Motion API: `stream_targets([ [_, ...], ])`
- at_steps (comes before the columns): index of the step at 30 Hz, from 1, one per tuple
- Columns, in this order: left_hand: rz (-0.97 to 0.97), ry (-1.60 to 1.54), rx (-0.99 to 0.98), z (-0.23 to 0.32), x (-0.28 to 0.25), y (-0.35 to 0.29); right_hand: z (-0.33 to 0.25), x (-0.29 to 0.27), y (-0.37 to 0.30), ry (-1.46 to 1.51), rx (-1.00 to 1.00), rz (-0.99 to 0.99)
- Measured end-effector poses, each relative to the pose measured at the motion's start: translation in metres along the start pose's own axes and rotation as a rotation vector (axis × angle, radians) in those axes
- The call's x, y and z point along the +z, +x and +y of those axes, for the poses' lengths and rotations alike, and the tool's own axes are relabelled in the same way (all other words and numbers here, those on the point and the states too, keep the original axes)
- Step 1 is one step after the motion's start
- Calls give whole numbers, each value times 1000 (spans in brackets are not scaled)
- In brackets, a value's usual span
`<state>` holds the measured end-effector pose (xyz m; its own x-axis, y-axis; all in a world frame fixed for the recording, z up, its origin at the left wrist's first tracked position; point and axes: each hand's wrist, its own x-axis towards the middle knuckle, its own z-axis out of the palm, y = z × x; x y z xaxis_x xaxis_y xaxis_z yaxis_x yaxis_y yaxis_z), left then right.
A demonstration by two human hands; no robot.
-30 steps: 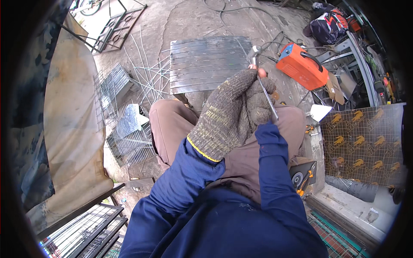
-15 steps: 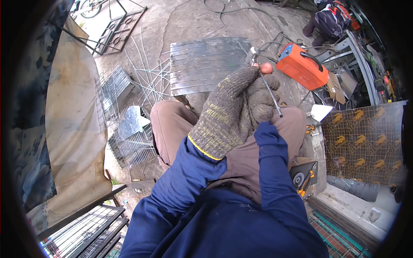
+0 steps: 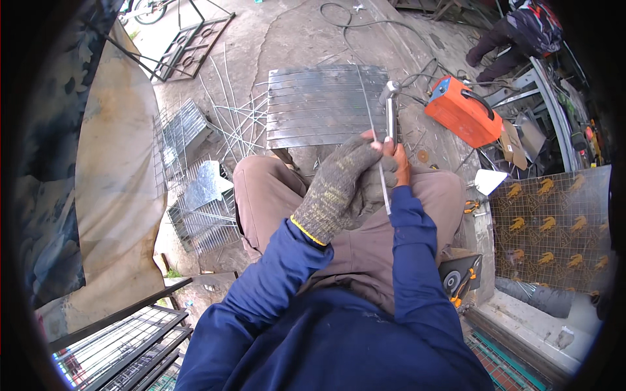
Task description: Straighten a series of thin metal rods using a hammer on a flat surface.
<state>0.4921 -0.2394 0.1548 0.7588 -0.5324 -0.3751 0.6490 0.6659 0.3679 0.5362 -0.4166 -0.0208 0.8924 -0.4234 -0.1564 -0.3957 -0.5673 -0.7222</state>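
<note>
head view: the left hand [image 3: 352,186], in a grey knitted glove [image 3: 324,205], is closed, pinching a thin rod [image 3: 385,189] at its fingertips. the rod slants above the brown trousers [image 3: 269,189], its upper part seen across a slatted metal panel [image 3: 319,107]. the right hand [image 3: 402,169], bare and partly hidden by the glove, is wrapped around a metal tool [image 3: 391,118] whose rounded head points away from the body; whether its fingers also touch the rod, i cannot tell. loose rods [image 3: 242,125] lie left of the panel, and an orange machine [image 3: 462,116] with a black handle [image 3: 479,103] sits to its right.
</note>
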Motion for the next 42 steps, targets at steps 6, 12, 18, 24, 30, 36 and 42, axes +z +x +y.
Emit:
stream_targets([
  [6, 102, 430, 270, 0, -53, -25, 0, 2, -4, 49, -106, 116],
  [12, -742, 470, 841, 108, 30, -87, 2, 1, -4, 84, -65, 71],
  [18, -700, 706, 775, 169, 96, -144, 1, 5, -6, 149, -27, 63],
  [24, -664, 761, 1071, 195, 109, -140, 1, 3, -5, 147, -39, 35],
  [30, 134, 956, 1549, 174, 88, -48, 4, -1, -3, 103, -2, 16],
  [36, 307, 1093, 1109, 149, -29, 65, 1, 1, -5, 96, -33, 27],
  [42, 515, 1157, 828, 124, -128, 128, 0, 14, -7, 156, -76, 27],
])
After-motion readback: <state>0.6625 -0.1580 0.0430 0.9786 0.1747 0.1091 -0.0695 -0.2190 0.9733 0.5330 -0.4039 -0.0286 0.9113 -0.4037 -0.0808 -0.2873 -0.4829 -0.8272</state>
